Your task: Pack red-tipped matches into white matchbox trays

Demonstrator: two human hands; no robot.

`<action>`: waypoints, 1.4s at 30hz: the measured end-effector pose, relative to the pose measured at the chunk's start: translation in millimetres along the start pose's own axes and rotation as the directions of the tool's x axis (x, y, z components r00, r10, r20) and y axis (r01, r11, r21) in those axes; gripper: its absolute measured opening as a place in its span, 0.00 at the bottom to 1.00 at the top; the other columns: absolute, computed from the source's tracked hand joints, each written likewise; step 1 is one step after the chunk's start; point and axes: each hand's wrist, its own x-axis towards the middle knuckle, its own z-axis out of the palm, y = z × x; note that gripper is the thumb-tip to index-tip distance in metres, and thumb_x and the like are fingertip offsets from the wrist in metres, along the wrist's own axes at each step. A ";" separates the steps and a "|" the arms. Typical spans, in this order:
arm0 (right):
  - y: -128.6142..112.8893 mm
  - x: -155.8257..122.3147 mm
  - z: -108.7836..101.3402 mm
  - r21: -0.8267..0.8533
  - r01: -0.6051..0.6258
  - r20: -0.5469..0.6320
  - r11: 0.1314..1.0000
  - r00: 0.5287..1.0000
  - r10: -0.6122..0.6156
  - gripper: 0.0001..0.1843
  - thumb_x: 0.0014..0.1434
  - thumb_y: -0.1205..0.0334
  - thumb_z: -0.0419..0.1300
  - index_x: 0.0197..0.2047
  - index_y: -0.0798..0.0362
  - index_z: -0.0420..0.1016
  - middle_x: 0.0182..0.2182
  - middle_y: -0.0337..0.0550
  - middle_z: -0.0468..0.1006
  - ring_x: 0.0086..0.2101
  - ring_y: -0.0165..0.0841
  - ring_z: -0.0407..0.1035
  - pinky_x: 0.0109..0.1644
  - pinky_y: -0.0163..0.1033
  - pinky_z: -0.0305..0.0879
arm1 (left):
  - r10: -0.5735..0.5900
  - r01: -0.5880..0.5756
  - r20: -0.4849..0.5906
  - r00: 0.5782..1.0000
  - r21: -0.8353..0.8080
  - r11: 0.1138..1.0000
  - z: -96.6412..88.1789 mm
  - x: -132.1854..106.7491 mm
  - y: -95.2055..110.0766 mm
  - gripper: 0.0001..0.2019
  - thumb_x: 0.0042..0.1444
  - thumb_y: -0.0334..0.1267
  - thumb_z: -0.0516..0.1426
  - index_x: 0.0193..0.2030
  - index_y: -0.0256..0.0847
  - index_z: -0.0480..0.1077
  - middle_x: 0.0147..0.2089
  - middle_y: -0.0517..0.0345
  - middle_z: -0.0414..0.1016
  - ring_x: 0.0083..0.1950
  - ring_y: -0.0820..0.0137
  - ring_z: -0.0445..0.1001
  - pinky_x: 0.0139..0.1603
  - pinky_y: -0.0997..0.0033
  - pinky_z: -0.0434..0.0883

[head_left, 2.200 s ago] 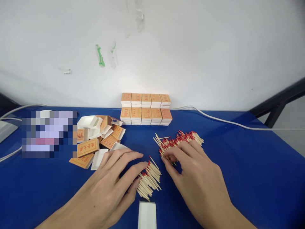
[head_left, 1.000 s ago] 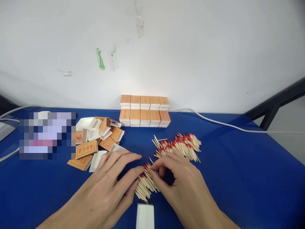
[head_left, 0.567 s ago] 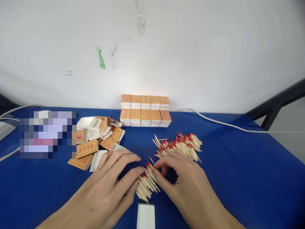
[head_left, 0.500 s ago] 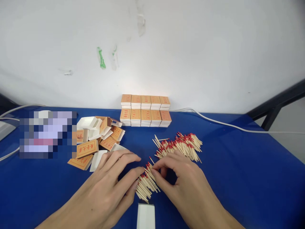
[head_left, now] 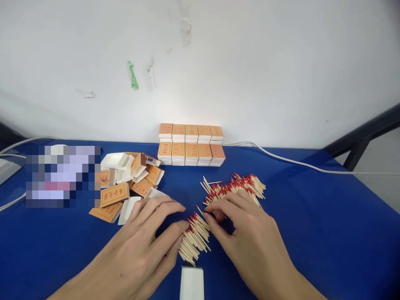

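Right hand (head_left: 250, 231) drawn back from small match pile (head_left: 196, 237) toward larger match pile (head_left: 239, 185) at one o'clock; thumb, forefinger close, can't tell whether I pinch anything. Left hand (head_left: 146, 243), fingers parted, at small pile's nine o'clock edge. Stacked matchboxes (head_left: 191, 154) at twelve, contents hidden; open trays (head_left: 114, 161) at ten.

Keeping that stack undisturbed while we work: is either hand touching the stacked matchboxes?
No, blue tabletop shows between the stacked matchboxes and both the left hand and right hand.
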 end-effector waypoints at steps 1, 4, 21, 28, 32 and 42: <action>0.3 -0.2 1.4 -0.029 0.016 -0.008 0.999 1.000 -0.016 0.09 0.63 0.71 0.73 0.38 0.46 0.83 0.33 0.35 0.81 0.37 0.36 0.77 0.32 0.39 0.63 | 0.002 -0.002 -0.002 1.000 -0.004 1.000 -0.1 0.1 0.0 0.12 0.79 0.29 0.52 0.60 0.41 0.75 0.66 0.48 0.72 0.70 0.55 0.65 0.68 0.51 0.64; 0.4 0.2 2.3 -0.074 0.050 0.003 0.996 0.999 -0.050 0.09 0.64 0.70 0.74 0.36 0.47 0.82 0.33 0.36 0.81 0.38 0.37 0.76 0.31 0.40 0.63 | 0.010 -0.010 -0.005 1.000 -0.011 1.000 -0.1 0.0 0.2 0.13 0.79 0.28 0.52 0.61 0.41 0.75 0.65 0.48 0.73 0.69 0.56 0.66 0.67 0.51 0.64; 10.3 1.3 -6.9 -0.200 0.107 -0.003 0.974 0.994 -0.109 0.07 0.69 0.68 0.68 0.39 0.47 0.81 0.36 0.39 0.82 0.39 0.40 0.76 0.31 0.41 0.65 | -0.007 0.007 -0.036 0.999 -0.017 1.000 0.1 0.1 1.0 0.14 0.78 0.29 0.54 0.61 0.43 0.78 0.64 0.49 0.76 0.68 0.56 0.70 0.67 0.52 0.71; 4.4 4.2 -8.9 -0.056 0.000 0.014 0.998 1.000 0.001 0.07 0.70 0.69 0.66 0.39 0.48 0.79 0.38 0.41 0.82 0.39 0.40 0.77 0.37 0.43 0.72 | -0.022 0.021 -0.026 0.999 -0.038 0.999 0.3 0.1 0.4 0.15 0.77 0.28 0.54 0.61 0.43 0.78 0.64 0.48 0.77 0.67 0.55 0.71 0.65 0.52 0.75; -1.1 9.7 -17.7 0.217 -0.153 0.022 0.964 0.988 0.152 0.05 0.71 0.65 0.66 0.40 0.46 0.81 0.39 0.39 0.85 0.33 0.33 0.77 0.37 0.38 0.74 | -0.013 0.012 -0.029 0.999 -0.048 0.999 0.1 0.1 0.4 0.14 0.77 0.28 0.54 0.61 0.42 0.78 0.64 0.48 0.76 0.66 0.55 0.71 0.64 0.52 0.75; -1.5 11.4 -25.9 0.495 -0.209 0.068 0.843 0.977 0.203 0.10 0.70 0.61 0.67 0.45 0.37 0.91 0.41 0.33 0.90 0.37 0.31 0.83 0.38 0.31 0.79 | 0.003 -0.003 -0.017 1.000 -0.038 0.999 -1.0 -0.5 0.1 0.14 0.78 0.28 0.53 0.61 0.41 0.76 0.64 0.46 0.75 0.67 0.54 0.69 0.64 0.50 0.73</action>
